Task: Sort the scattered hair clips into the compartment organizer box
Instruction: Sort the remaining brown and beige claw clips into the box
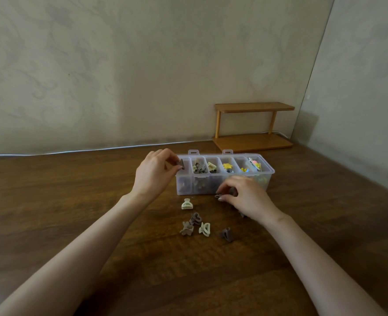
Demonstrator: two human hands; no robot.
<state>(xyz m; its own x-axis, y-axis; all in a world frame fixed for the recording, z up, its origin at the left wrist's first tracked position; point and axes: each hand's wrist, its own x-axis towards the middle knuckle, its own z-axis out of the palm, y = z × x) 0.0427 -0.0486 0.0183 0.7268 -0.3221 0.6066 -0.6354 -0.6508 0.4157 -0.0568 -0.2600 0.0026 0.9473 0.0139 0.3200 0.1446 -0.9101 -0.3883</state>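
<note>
Left grip (156,170) pinches a brown claw clip (181,164) over the organizer box (209,186); right grip (245,193) clamps a mostly hidden dark clip (218,196).

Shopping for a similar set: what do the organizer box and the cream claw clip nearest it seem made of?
Organizer box: translucent plastic, probably; stored clips show through its front wall. Cream claw clip: likely matte plastic; moulded shape, no glare.

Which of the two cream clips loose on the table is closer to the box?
The cream clip lying alone before the organizer box; the other cream clip lies nearer the person, beside the brown heart-shaped clip.
</note>
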